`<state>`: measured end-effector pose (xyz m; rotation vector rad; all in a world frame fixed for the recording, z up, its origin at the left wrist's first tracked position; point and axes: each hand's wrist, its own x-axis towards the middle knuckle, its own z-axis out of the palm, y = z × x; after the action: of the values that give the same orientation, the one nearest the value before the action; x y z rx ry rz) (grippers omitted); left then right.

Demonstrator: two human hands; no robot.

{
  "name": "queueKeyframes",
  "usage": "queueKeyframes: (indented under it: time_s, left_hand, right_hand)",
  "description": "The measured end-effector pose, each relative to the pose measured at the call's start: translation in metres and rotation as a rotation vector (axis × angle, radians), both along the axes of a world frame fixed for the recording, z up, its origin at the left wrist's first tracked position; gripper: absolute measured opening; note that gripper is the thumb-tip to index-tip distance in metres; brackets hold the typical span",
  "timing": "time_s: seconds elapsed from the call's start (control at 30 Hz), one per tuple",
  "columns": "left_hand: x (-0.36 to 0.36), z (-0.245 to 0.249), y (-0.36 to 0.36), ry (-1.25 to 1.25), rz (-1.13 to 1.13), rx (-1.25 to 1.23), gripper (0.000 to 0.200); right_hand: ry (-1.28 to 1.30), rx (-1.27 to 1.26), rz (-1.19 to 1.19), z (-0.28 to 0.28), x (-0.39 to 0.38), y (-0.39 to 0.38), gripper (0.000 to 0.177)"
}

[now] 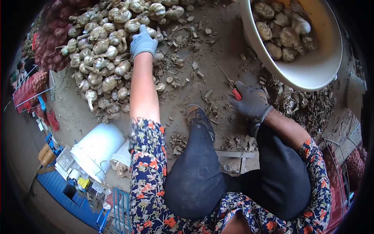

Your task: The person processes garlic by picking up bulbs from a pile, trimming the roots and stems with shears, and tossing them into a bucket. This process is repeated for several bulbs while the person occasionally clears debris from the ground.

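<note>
Dirt floor point(218, 46): littered workspace before the seated person.
Garlic pile point(101, 58): upper left, heaped within arm's reach.
Bowl point(311, 74): upper right, tilted inward, collecting bulbs point(280, 37).
Left hand point(143, 41): gloved, lying on the pile's edge; grip unclear.
Right hand point(251, 103): centre-right, clenched round knife point(233, 89), blade pointing away from the body.

Open dirt floor point(202, 54) between garlic heap point(101, 50) and white basin point(311, 74), underfoot only scattered skins.

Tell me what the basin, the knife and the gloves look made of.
Basin: likely plastic, smooth cream, evenly moulded rim. Knife: thin grey blade, probably metal; red handle, perhaps plastic. Gloves on left hand and right hand: grey knit-looking fabric.
</note>
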<state>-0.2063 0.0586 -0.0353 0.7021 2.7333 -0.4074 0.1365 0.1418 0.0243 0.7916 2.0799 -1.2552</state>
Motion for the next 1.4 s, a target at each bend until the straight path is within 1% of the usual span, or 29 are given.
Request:
queueKeyframes:
  time_s: [0.03,0.1,0.13,0.2,0.23,0.27,0.3,0.33,0.4,0.43,0.5,0.53,0.6,0.63,0.67,0.73,0.77,0.8,0.87,0.9,0.93,1.0,1.13,1.2,1.23,1.27,1.33,1.37,1.4]
  left_hand:
    - [-0.003,-0.006,-0.008,-0.007,0.007,-0.004,0.055]
    - [-0.007,-0.006,-0.009,-0.047,0.011,0.095,0.061]
    - [-0.003,-0.006,-0.015,-0.045,0.008,0.095,0.061]
    - [0.016,0.001,-0.036,-0.154,0.046,0.522,0.06]
    - [0.025,-0.007,-0.045,-0.387,0.081,0.866,0.058]
    - [0.038,-0.014,-0.056,-0.632,0.127,1.201,0.057]
    - [0.054,-0.004,-0.058,-0.574,0.002,1.185,0.058]
    - [0.074,0.007,-0.058,-0.764,0.213,1.257,0.059]
    - [0.1,0.023,-0.056,-0.853,0.258,1.353,0.063]
    - [0.107,0.031,-0.056,-0.853,0.261,1.356,0.063]
    - [0.114,0.045,-0.055,-0.876,0.142,1.33,0.065]
    - [0.113,0.051,-0.056,-0.878,0.137,1.328,0.065]
    - [0.112,0.059,-0.063,-0.672,-0.023,1.106,0.071]
    - [0.114,0.06,-0.065,-0.654,0.032,1.102,0.074]
    - [0.115,0.059,-0.066,-0.654,0.031,1.103,0.074]
    - [0.119,0.058,-0.066,-0.484,-0.038,1.026,0.081]
    - [0.128,0.069,-0.062,-0.442,-0.064,1.089,0.078]
    - [0.132,0.069,-0.063,-0.443,-0.063,1.09,0.078]
    - [0.137,0.069,-0.064,-0.341,-0.128,1.14,0.073]
    - [0.135,0.066,-0.067,-0.211,-0.256,1.111,0.07]
    - [0.134,0.064,-0.069,-0.211,-0.258,1.109,0.07]
    - [0.136,0.063,-0.071,-0.296,-0.247,1.13,0.07]
    - [0.142,0.066,-0.069,-0.3,-0.29,1.148,0.068]
    - [0.145,0.067,-0.065,-0.316,-0.306,1.147,0.063]
    - [0.147,0.068,-0.063,-0.312,-0.276,1.134,0.059]
    - [0.147,0.066,-0.062,-0.318,-0.274,1.135,0.059]
    - [0.146,0.061,-0.063,-0.297,-0.268,1.02,0.058]
    - [0.146,0.06,-0.063,-0.307,-0.249,0.939,0.06]
    - [0.149,0.059,-0.063,-0.313,-0.242,0.938,0.06]
  right_hand:
    - [-0.007,-0.004,0.007,-0.001,0.001,-0.001,0.037]
    - [0.018,-0.029,0.043,-0.004,-0.001,0.001,0.037]
    - [0.02,-0.029,0.041,-0.005,0.0,0.001,0.037]
    - [0.061,0.087,0.057,-0.006,0.0,0.002,0.035]
    - [0.06,0.085,0.051,-0.01,-0.002,0.004,0.035]
    - [0.119,0.128,0.034,-0.015,-0.004,0.006,0.034]
    - [0.177,0.17,0.023,-0.018,-0.006,0.006,0.033]
    - [0.173,0.169,0.029,-0.018,-0.01,0.008,0.033]
    - [0.346,0.363,0.106,-0.013,-0.023,0.011,0.033]
    - [0.345,0.365,0.11,-0.006,-0.027,0.01,0.033]
    - [0.327,0.536,0.199,0.007,-0.033,0.009,0.035]
    - [0.327,0.537,0.194,0.008,-0.03,0.008,0.035]
    - [0.348,0.695,0.233,0.011,-0.022,0.004,0.035]
    - [0.349,0.695,0.233,0.012,-0.02,0.001,0.035]
    - [0.347,0.685,0.193,0.014,-0.018,-0.001,0.037]
    - [0.346,0.677,0.157,0.019,-0.016,-0.006,0.038]
    - [0.324,0.642,0.174,0.021,-0.018,-0.009,0.039]
    - [0.301,0.605,0.189,0.023,-0.019,-0.012,0.039]
    - [0.274,0.573,0.192,0.026,-0.022,-0.015,0.039]
    - [0.251,0.54,0.196,0.027,-0.024,-0.015,0.039]
    - [0.251,0.539,0.193,0.028,-0.024,-0.015,0.039]
    - [0.268,0.548,0.209,0.029,-0.021,-0.016,0.036]
    - [0.251,0.578,0.286,0.024,-0.013,-0.019,0.033]
    - [0.245,0.555,0.274,0.023,-0.01,-0.02,0.031]
    - [0.237,0.551,0.275,0.022,-0.008,-0.021,0.031]
    - [0.232,0.502,0.244,0.017,-0.007,-0.022,0.031]
    - [0.221,0.455,0.214,0.008,-0.006,-0.019,0.031]
    - [0.21,0.389,0.193,0.003,-0.004,-0.016,0.032]
    - [0.2,0.322,0.175,-0.001,-0.003,-0.014,0.034]
